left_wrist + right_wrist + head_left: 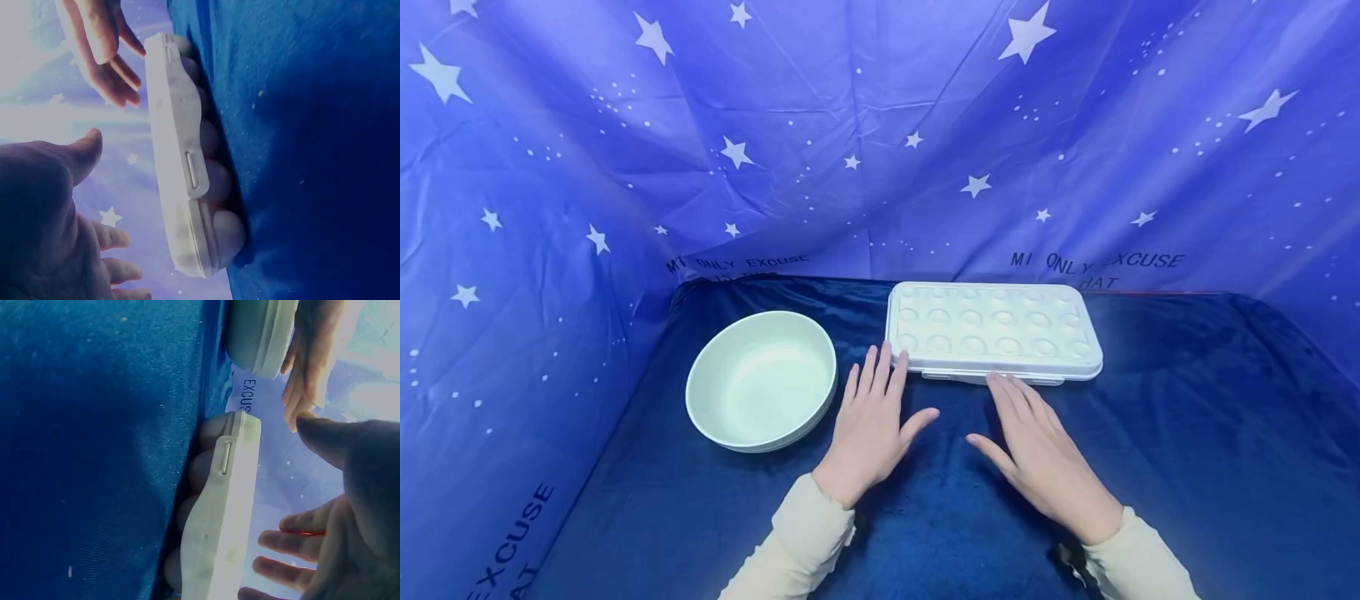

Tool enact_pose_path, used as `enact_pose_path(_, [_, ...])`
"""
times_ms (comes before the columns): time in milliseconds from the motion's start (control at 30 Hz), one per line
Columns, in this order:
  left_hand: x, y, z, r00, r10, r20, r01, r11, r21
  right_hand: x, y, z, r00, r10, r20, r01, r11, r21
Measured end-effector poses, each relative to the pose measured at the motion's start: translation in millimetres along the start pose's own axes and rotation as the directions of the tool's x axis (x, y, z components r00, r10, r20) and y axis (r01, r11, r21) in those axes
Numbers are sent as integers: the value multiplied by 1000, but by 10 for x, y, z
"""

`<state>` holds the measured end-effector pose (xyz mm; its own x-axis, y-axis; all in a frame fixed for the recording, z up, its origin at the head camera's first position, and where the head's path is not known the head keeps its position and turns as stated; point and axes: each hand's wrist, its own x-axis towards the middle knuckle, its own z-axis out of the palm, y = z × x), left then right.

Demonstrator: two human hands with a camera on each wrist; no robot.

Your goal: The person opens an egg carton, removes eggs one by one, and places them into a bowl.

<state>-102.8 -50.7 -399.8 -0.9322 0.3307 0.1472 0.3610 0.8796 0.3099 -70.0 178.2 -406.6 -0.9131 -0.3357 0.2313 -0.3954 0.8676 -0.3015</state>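
Observation:
A white plastic egg box [992, 329] lies lengthwise at the back of the table with its lid down. Round bumps mark the lid, and a clasp [193, 172] runs along the front side; rounded cups [201, 472] bulge below. My left hand [870, 429], fingers straight and thumb spread, hovers by the box's front left corner. Over the front edge, right of its middle, my right hand [1048, 454] reaches out with straight fingers. Both wrist views show the palms apart from the box, holding nothing.
A pale green round bowl [760, 383] stands left of my left hand; no contents show inside it. Dark blue cloth [925, 533] covers the table. Behind and to the left hangs a blue curtain [820, 125] with white stars.

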Motion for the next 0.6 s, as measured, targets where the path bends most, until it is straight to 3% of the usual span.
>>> enact_pose_path(233, [176, -33, -64, 999, -42, 14, 43, 998, -55, 31, 29, 31, 999, 19, -34, -18, 999, 49])
enact_pose_path(433, [349, -63, -74, 997, -70, -25, 67, 991, -113, 42, 66, 95, 998, 63, 4, -63, 993, 104])
enact_pose_path(600, [476, -85, -52, 989, -148, -22, 140, 966, -219, 46, 85, 138, 995, 91, 34, -95, 984, 151])
